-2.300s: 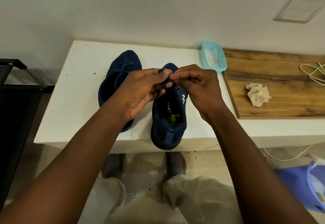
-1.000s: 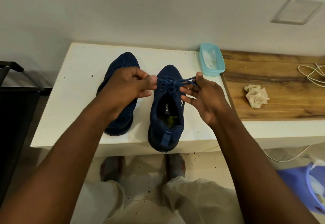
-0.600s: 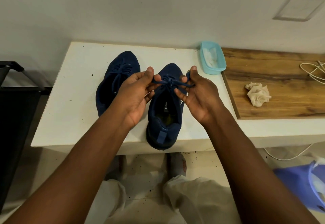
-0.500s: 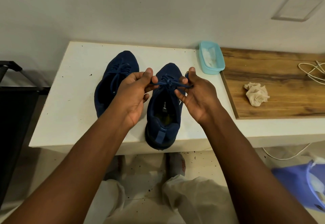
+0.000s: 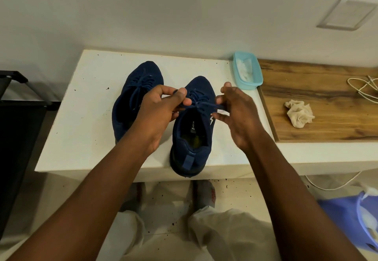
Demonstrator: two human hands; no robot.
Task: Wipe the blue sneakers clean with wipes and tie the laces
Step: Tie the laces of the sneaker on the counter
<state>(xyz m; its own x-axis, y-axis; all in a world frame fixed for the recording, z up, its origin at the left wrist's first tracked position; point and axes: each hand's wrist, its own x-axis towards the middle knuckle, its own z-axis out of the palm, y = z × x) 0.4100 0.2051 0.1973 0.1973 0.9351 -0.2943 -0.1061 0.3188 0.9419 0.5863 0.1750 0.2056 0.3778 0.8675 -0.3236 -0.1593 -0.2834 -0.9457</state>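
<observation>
Two dark blue sneakers stand on a white table (image 5: 86, 121), toes toward the wall. The right sneaker (image 5: 191, 142) has its heel at the table's front edge. Its blue laces (image 5: 201, 106) are stretched sideways over the tongue. My left hand (image 5: 161, 109) pinches the left lace end between thumb and fingers. My right hand (image 5: 237, 113) pinches the right lace end with curled fingers. The left sneaker (image 5: 131, 101) lies behind my left hand, its laces loosely bunched, partly hidden.
A light blue tub of wipes (image 5: 246, 73) sits at the table's back right corner. A crumpled used wipe (image 5: 298, 113) lies on the wooden board (image 5: 327, 97). White cables (image 5: 362, 88) lie at far right. A black rack (image 5: 18, 117) stands left; a blue bin (image 5: 351, 215) is on the floor.
Both hands drew apart sideways, pulling the laces taut across the right sneaker. The right hand shifted slightly right and its fingers loosened; the sneakers stayed put.
</observation>
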